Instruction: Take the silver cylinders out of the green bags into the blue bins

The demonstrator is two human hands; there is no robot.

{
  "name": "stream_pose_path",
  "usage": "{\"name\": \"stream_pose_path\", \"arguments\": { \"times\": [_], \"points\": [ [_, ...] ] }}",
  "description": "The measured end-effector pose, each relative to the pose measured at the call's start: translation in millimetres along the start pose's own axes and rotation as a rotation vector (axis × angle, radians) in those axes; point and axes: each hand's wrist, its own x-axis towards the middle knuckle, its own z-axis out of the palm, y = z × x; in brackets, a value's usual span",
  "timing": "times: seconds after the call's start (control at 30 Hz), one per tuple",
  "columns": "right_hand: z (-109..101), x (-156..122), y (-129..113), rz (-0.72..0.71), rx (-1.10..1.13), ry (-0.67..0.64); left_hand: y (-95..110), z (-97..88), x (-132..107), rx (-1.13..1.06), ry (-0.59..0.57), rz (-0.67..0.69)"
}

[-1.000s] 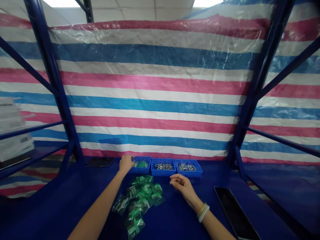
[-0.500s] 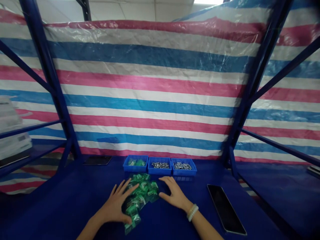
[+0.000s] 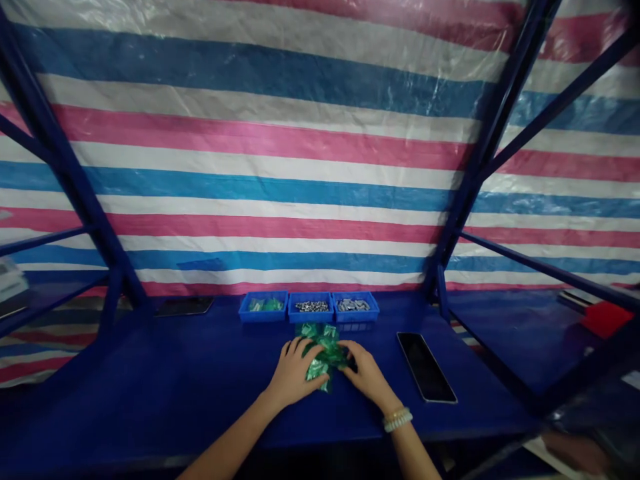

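Observation:
A heap of small green plastic bags (image 3: 323, 348) lies on the blue table (image 3: 200, 380) in front of three blue trays. My left hand (image 3: 291, 373) cups the heap's left side, fingers curved against the bags. My right hand (image 3: 367, 373) presses on the right side, with a bead bracelet at its wrist. Both hands squeeze the heap between them. The left tray (image 3: 263, 307) holds green bags, the middle tray (image 3: 311, 307) and the right tray (image 3: 354, 306) hold small metal parts.
A dark phone (image 3: 426, 366) lies right of my hands, another dark phone (image 3: 184, 306) at the back left. Blue rack posts (image 3: 75, 193) frame a striped tarp (image 3: 280, 147). A red item (image 3: 605, 318) sits on the right-hand shelf.
My left hand left the left tray and came down on the bags. Both hands closed in and pushed the spread bags into a tighter heap. The view has dropped and pulled back.

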Motion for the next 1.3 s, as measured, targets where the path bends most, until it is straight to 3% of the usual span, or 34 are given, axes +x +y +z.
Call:
{"name": "stream_pose_path", "arguments": {
  "times": [0.2,0.33,0.5,0.57,0.67,0.77,0.87,1.0,1.07,1.17,1.3],
  "points": [
    [1,-2,10,0.049,0.205,0.28,-8,1.0,1,-0.099,0.21,-0.144],
    [1,1,8,0.216,0.546,0.47,-17,-4.0,-2,-0.181,0.357,-0.166],
    [12,-1,-10,0.392,0.981,0.476,-11,-10.0,0,-0.444,0.532,-0.235],
    [20,-3,-21,0.402,1.046,0.424,0,-9.7,1,-0.689,0.493,-0.323],
    [31,-5,-37,0.386,1.031,0.337,21,-8.1,1,-1.083,0.321,-0.457],
    [34,-5,-49,0.294,0.851,0.282,34,-9.8,0,-1.197,0.28,-0.526],
    [23,-6,-57,0.117,0.54,0.297,36,-19.5,-3,-1.06,0.35,-0.371],
    [3,-8,-64,-0.242,0.161,0.376,35,-36.9,-11,-0.595,0.533,0.13],
    [-3,-9,-66,-0.382,0.029,0.417,34,-40.6,-16,-0.364,0.632,0.308],
    [-5,-11,-68,-0.478,-0.046,0.445,31,-37.7,-22,-0.198,0.727,0.362],
    [-4,-9,-69,-0.479,-0.027,0.426,30,-32.1,-25,-0.194,0.753,0.281]
  ]
}}
